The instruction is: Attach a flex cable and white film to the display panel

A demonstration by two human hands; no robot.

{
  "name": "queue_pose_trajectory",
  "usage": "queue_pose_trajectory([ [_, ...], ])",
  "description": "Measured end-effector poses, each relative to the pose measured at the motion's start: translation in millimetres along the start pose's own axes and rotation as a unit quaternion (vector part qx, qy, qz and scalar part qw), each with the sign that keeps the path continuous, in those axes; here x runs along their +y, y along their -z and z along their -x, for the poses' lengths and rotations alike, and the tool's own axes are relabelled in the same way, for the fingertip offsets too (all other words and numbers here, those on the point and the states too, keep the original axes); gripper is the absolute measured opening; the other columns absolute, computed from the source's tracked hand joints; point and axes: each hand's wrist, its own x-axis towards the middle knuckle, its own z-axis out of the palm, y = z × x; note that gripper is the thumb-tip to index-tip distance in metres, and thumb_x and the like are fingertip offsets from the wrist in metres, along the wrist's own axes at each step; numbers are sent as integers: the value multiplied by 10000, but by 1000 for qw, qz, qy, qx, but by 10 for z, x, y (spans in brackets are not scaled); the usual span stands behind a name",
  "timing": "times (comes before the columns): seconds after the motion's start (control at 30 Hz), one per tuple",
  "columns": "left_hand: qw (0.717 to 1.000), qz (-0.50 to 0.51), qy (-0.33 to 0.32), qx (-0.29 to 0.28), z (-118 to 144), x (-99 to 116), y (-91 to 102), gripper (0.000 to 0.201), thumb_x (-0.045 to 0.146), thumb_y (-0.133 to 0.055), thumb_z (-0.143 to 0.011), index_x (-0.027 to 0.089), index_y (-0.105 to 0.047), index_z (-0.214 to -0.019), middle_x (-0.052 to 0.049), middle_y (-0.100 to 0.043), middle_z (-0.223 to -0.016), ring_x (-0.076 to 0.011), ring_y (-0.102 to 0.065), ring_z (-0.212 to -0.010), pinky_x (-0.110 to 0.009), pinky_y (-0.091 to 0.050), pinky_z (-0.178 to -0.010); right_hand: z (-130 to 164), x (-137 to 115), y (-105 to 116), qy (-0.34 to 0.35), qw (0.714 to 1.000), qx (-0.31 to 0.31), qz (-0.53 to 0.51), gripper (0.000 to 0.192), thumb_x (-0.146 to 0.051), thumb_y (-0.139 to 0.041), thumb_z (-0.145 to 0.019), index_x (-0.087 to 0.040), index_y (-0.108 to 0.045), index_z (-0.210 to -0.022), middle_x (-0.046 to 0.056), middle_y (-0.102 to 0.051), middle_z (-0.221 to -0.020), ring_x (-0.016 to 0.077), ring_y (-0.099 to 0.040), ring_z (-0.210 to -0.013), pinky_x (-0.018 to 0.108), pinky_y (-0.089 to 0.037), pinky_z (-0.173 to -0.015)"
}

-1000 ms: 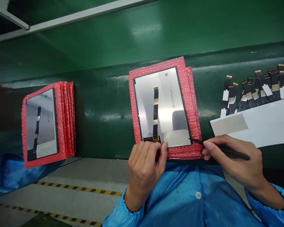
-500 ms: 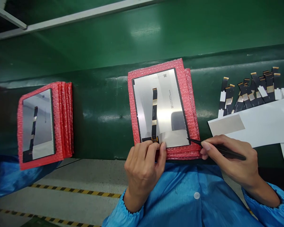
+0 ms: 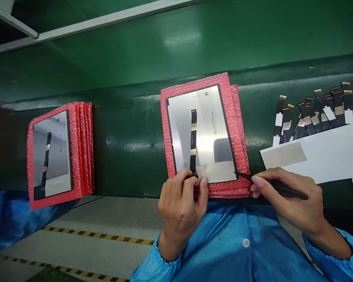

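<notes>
Fingers (image 3: pixel 201 184) of the left hand (image 3: pixel 181 207) are curled and pressed down on the near edge of the display panel (image 3: pixel 214 117), pinning the foot of the black flex cable (image 3: pixel 193 139) where a small clear film tab (image 3: pixel 204 170) sits just beside the fingertips. That cable runs straight away from the person, its long axis pointing up the panel from the left hand, so the left hand is the one on it. Over at the panel's near right corner, the right hand (image 3: pixel 294 203) pinches black tweezers (image 3: pixel 270 184) between thumb and forefinger, the shaft lying nearly flat and the tip touching the panel's edge; the tab lies to the left of that tip, between the two hands. Under the panel is a stack of red bubble-wrap sleeves (image 3: pixel 241 133), resting on a glossy green tabletop (image 3: pixel 129 129). To the right lie a white sheet (image 3: pixel 332 152) and, beyond it, a fan of loose flex cables (image 3: pixel 312 117). Well apart on the left stands a second red stack with a panel (image 3: pixel 53 152) on top, near a blue sleeve (image 3: pixel 14 215) of another person. Below the edge, grey floor with yellow-black hazard tape (image 3: pixel 100 235) shows.
</notes>
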Motion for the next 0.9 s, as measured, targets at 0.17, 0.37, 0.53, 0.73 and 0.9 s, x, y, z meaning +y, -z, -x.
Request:
queue_pose_trajectory([
  [0.17, 998, 35, 45, 17, 33, -36, -29, 198, 328, -689, -826, 278, -542, -951, -130, -661, -1093, -266, -644, -997, -420, -546, -780, -6, -2, 4, -1, 1000, -1, -2, 78, -358, -692, -829, -405, -738, -787, -46, -724, -608, 249, -687, -475, 403, -581, -412],
  [0.37, 996, 78, 47, 23, 76, -73, -37, 204, 250, -600, -881, 196, -530, -1065, -113, -623, -1155, -243, -615, -1085, -433, -556, -878, -4, -4, -1, 7, 1000, 4, -9, 96, -346, -693, -832, -428, -738, -810, -52, -722, -598, 256, -681, -472, 407, -584, -405],
  [0.53, 993, 104, 30, 41, 111, -57, -27, 307, 168, -616, -869, 196, -548, -1167, -106, -642, -1185, -233, -617, -1098, -415, -534, -892, -9, -6, -6, 13, 1000, 6, -3, 96, -338, -690, -832, -410, -742, -797, -48, -723, -603, 247, -682, -477, 393, -584, -414],
  [0.73, 979, 85, -181, 27, 75, -6, -73, 386, 353, -651, -894, 287, -631, -1274, -10, -732, -1225, -185, -642, -1109, -369, -471, -945, -24, -6, 9, 23, 1000, -5, 1, 89, -338, -685, -842, -394, -741, -802, -49, -719, -593, 229, -683, -452, 366, -575, -395],
  [0.9, 972, 96, -215, -1, 26, 7, -138, 419, 408, -651, -901, 288, -613, -1300, 7, -697, -1305, -169, -652, -1195, -376, -455, -1039, -26, 4, 4, 33, 999, -12, -9, 97, -322, -690, -843, -405, -738, -827, -59, -717, -601, 224, -675, -450, 365, -571, -397],
])
